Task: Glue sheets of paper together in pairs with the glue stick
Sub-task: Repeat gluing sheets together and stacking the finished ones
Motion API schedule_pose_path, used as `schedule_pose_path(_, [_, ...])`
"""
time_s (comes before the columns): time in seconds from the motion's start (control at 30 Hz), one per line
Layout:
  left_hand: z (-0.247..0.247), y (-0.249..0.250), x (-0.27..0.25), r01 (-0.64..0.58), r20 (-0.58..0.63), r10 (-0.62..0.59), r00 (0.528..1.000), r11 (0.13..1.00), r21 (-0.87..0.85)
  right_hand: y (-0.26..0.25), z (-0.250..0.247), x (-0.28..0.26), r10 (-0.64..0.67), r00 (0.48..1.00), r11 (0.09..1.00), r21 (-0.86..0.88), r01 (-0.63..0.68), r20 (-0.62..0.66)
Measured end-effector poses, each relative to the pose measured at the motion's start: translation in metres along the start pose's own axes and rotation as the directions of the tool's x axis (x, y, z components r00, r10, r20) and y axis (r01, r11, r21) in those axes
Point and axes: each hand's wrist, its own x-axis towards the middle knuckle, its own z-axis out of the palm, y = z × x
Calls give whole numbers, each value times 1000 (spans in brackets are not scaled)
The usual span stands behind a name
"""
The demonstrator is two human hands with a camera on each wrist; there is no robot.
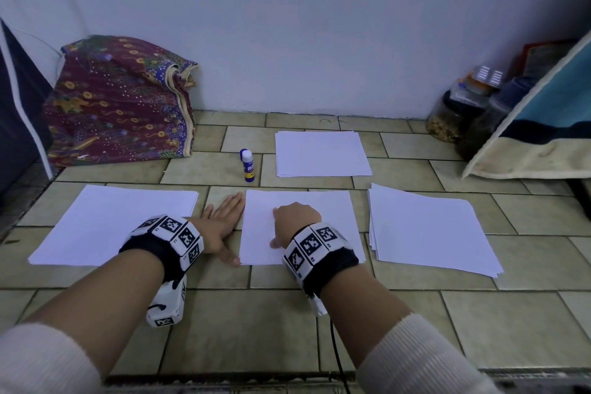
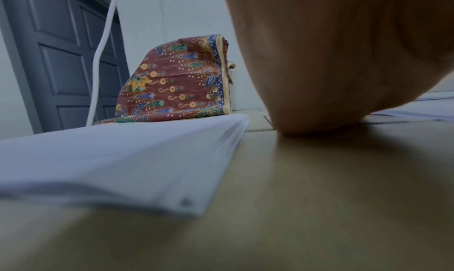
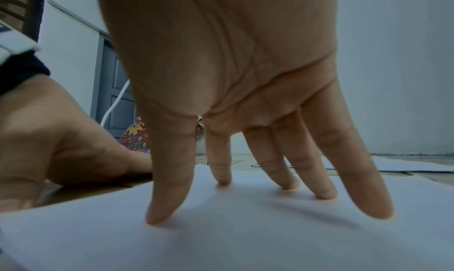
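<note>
A white sheet lies on the tiled floor in front of me. My right hand stands on it, straight fingertips pressing down on the paper. My left hand lies flat on the floor beside the sheet's left edge, fingers straight, thumb at the near left corner. A glue stick with a white cap stands upright behind the sheet, untouched. Paper stacks lie at the left, the right and the back. The left stack fills the left wrist view.
A folded patterned cloth sits against the wall at the back left. Jars and a towel-covered object stand at the back right. A dark door is at the far left. A black cable trails near my right forearm.
</note>
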Motion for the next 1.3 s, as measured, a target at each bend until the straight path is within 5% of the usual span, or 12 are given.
schedule_pose_path(0.33, [-2, 9, 7, 12, -203, -144, 968, 841, -541, -2, 1, -4, -5, 1000, 1000, 11, 5, -10])
schedule_pose_path(0.4, [1, 11, 11, 59, -225, -169, 960, 903, -425, -3, 2, -6, -9, 1000, 1000, -13, 9, -9])
schedule_pose_path(0.47, [7, 19, 15, 119, -204, -145, 968, 983, -137, -3, 1, -8, -23, 1000, 999, -44, 22, -19])
schedule_pose_path(0.6, [2, 40, 16, 189, -107, -177, 978, 975, 119, -10, -4, -12, -44, 999, 994, -104, 41, -27])
schedule_pose_path(0.83, [1, 42, 18, 219, -114, -198, 974, 952, 212, -20, -16, -20, 20, 1000, 1000, 4, -20, -10])
schedule_pose_path(1.03, [3, 39, 22, 201, -96, -187, 978, 965, 167, -11, -7, 1, -281, 956, 957, 93, 273, 85])
schedule_pose_path(1.3, [4, 32, 23, 182, -73, -174, 982, 974, 132, 64, 1, 2, -33, 996, 991, 128, 22, 87])
